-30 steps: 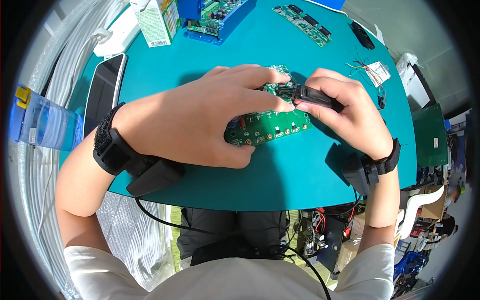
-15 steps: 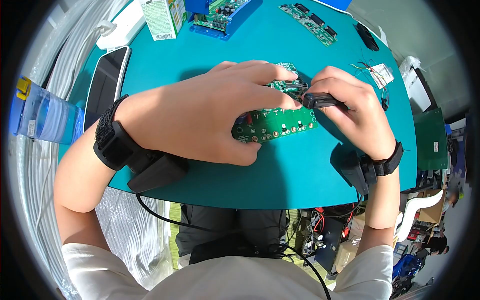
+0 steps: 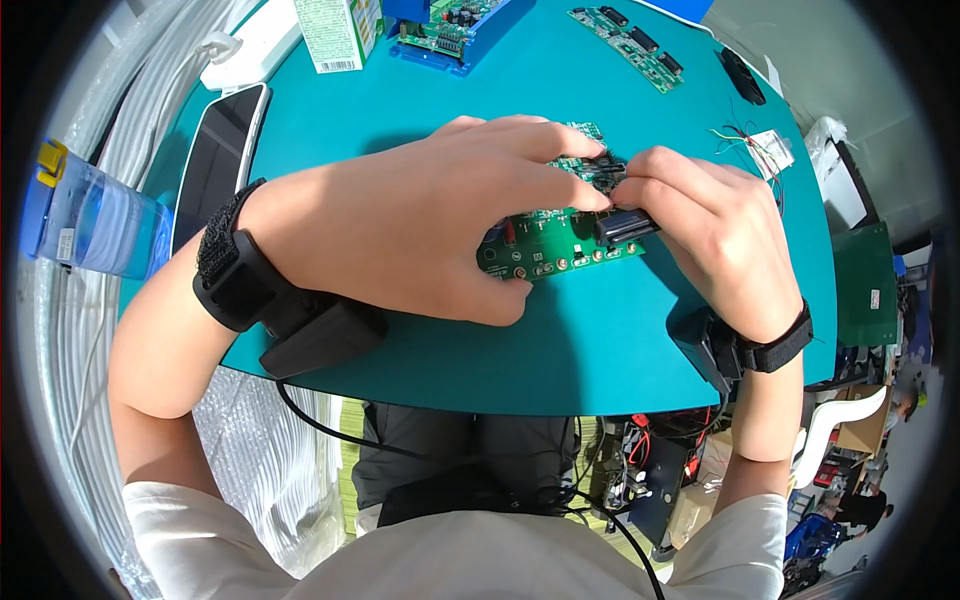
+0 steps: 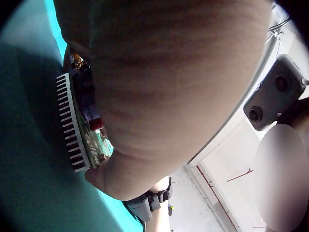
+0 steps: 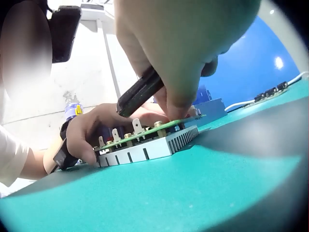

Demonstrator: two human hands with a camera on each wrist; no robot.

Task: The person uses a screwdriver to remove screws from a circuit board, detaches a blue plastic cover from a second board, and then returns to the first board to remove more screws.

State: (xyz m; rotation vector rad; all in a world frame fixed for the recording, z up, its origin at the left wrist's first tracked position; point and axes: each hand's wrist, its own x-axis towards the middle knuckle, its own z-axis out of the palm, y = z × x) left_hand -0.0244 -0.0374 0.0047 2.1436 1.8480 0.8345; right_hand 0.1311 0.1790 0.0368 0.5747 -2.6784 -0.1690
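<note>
the circuit board (image 3: 555,242) is lying directly under your left hand (image 3: 440,220), on the desk (image 3: 480,375) in front of you, while your right hand (image 3: 705,205) is meeting its right end. its near edge is running left to right, angling away from you at the right; your left hand is covering too much to tell its long axis. you are gripping the board with that hand, thumb bracing at the near edge, fingers arching across the top. your right hand is clamping a smooth, bar-shaped black handle (image 3: 626,227), its blunt end hanging above the upright metal tabs (image 5: 136,126). the thin green board is sitting on a pale, finned heatsink (image 5: 159,149).
</note>
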